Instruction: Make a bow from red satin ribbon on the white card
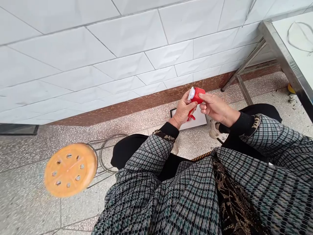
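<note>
In the head view, a small red cylinder with a white disc-shaped end is held up in front of me by both hands; its exact kind I cannot make out. My left hand grips it from the left, near the white end. From the right, the thumb and fingers of my right hand close on the red body. A thin red piece hangs below my left fingers; whether it joins the cylinder is hidden. Beneath the hands, a flat white panel with a dark edge lies on the floor.
An orange round stool seat with wire legs lies tipped on its side at left. A metal-framed table stands at right, a loop of thin wire on its top. White tiled wall rises ahead.
</note>
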A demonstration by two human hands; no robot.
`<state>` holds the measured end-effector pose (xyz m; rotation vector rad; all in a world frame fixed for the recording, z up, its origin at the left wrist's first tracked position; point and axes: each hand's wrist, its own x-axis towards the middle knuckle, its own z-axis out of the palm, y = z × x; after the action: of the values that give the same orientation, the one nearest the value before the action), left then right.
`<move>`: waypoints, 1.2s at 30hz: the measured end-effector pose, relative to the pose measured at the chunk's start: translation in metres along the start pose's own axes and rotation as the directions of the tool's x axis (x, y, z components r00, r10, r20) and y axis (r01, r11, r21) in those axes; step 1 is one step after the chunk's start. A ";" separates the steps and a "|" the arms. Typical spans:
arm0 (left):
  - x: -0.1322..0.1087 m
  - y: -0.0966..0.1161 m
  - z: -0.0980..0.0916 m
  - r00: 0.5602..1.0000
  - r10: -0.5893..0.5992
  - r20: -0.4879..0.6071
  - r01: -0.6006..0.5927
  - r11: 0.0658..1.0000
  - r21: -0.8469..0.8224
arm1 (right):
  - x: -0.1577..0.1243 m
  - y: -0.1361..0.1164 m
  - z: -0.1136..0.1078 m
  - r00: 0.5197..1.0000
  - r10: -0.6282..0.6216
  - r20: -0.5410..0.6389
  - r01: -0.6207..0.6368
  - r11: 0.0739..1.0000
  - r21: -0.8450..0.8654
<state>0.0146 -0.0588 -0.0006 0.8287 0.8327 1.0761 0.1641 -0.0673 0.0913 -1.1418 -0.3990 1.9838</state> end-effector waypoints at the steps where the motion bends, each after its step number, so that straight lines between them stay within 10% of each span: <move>1: -0.002 -0.001 0.005 1.000 -0.011 -0.025 0.010 1.000 -0.014 | 0.002 0.003 0.000 0.999 -0.046 -0.007 0.046 0.999 -0.017; 8: -0.014 -0.011 0.019 0.995 -0.042 -0.092 0.042 0.999 0.000 | 0.018 -0.021 -0.009 0.985 -0.129 -0.115 0.133 0.991 0.028; 17: 0.001 -0.018 -0.002 0.984 0.176 -0.012 -0.166 0.945 0.281 | 0.018 -0.031 -0.013 0.985 0.174 0.016 -0.174 0.980 0.094; 26: 0.013 0.008 -0.027 0.935 0.123 0.333 -0.239 0.912 0.334 | 0.011 -0.026 -0.020 0.925 0.376 0.063 -0.379 0.924 0.053; 36: 0.000 0.000 0.002 0.999 0.047 0.019 -0.048 0.999 0.024 | 0.002 -0.001 -0.006 0.998 0.059 -0.004 -0.059 0.998 -0.037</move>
<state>0.0163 -0.0597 0.0002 0.8814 0.8157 1.1005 0.1690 -0.0655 0.0876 -1.1917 -0.4065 2.0333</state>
